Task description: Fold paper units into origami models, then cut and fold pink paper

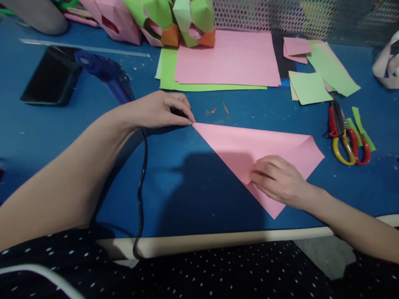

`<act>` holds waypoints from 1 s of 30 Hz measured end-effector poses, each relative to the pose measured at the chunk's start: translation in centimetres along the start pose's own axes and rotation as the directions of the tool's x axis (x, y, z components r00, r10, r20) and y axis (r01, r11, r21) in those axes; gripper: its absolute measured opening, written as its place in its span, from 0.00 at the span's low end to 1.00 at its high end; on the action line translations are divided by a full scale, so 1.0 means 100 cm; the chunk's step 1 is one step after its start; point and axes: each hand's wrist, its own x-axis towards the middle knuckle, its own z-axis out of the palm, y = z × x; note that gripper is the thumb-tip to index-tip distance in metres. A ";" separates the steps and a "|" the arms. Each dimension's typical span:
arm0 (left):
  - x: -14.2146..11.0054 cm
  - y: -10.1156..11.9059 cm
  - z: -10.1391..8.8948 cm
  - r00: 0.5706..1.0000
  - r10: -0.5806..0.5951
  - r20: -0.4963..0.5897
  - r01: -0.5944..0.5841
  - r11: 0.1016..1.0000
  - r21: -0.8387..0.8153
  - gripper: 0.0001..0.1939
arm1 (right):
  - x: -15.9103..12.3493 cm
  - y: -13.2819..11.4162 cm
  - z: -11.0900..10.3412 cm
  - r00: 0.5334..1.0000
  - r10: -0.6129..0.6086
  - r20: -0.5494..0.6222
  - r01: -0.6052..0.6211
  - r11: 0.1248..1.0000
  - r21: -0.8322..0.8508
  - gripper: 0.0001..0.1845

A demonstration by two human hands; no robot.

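A pink paper sheet (237,143), folded into a triangle, lies flat on the blue table (187,195). My left hand (162,110) pinches its sharp left corner with fingertips pressed together. My right hand (277,178) rests on the lower part of the sheet, fingers curled and pressing down along the fold edge. The paper's bottom point sticks out below my right hand.
Full pink (227,58) and green (168,70) sheets lie behind, with folded paper models (174,20) at the back. Paper offcuts (314,74) and red and yellow scissors (346,137) sit right. A blue glue gun (106,74), its black cord (141,187) and a phone (50,77) lie left.
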 end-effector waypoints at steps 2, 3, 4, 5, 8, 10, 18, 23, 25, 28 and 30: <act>0.000 0.000 0.000 1.000 -0.006 0.001 0.006 1.000 0.004 0.39 | 0.000 -0.001 -0.001 1.000 0.001 0.010 -0.001 1.000 -0.005 0.08; 0.000 0.000 0.000 1.000 -0.005 0.000 0.005 1.000 0.003 0.39 | 0.000 -0.001 -0.001 1.000 0.002 0.015 -0.002 1.000 -0.008 0.08; 0.000 0.000 0.000 1.000 -0.002 -0.002 0.002 1.000 0.002 0.39 | -0.001 -0.001 -0.001 1.000 0.002 0.017 -0.002 1.000 -0.009 0.08; 0.000 0.000 0.000 1.000 0.001 -0.003 -0.001 1.000 0.001 0.39 | -0.001 -0.001 -0.002 1.000 0.003 0.017 -0.003 1.000 -0.010 0.08; 0.001 -0.001 0.000 1.000 0.013 -0.007 -0.013 1.000 0.003 0.38 | -0.001 -0.002 -0.002 1.000 -0.001 0.013 0.001 1.000 -0.005 0.08; 0.001 -0.002 0.000 1.000 0.010 -0.005 -0.010 1.000 0.004 0.37 | 0.000 -0.002 -0.002 1.000 -0.007 0.012 0.007 1.000 0.003 0.08; 0.001 -0.003 0.000 1.000 0.015 -0.004 -0.015 1.000 -0.016 0.30 | -0.002 -0.001 -0.003 0.998 -0.028 0.058 0.027 0.999 0.031 0.10; 0.001 -0.002 -0.001 1.000 0.005 0.006 -0.005 1.000 -0.024 0.27 | -0.003 -0.002 -0.006 0.992 -0.038 0.123 0.034 0.999 0.039 0.12; 0.001 -0.002 -0.001 1.000 0.004 0.007 -0.004 1.000 -0.023 0.26 | -0.003 -0.002 -0.007 0.990 -0.044 0.132 0.040 0.999 0.037 0.12; 0.001 -0.003 -0.001 1.000 0.002 0.012 -0.002 1.000 -0.021 0.25 | -0.003 -0.003 -0.008 0.989 -0.048 0.140 0.045 0.999 0.028 0.13; 0.001 -0.004 0.000 1.000 -0.002 0.015 0.002 1.000 -0.003 0.24 | -0.003 -0.003 -0.008 0.988 -0.043 0.150 0.040 0.999 0.019 0.12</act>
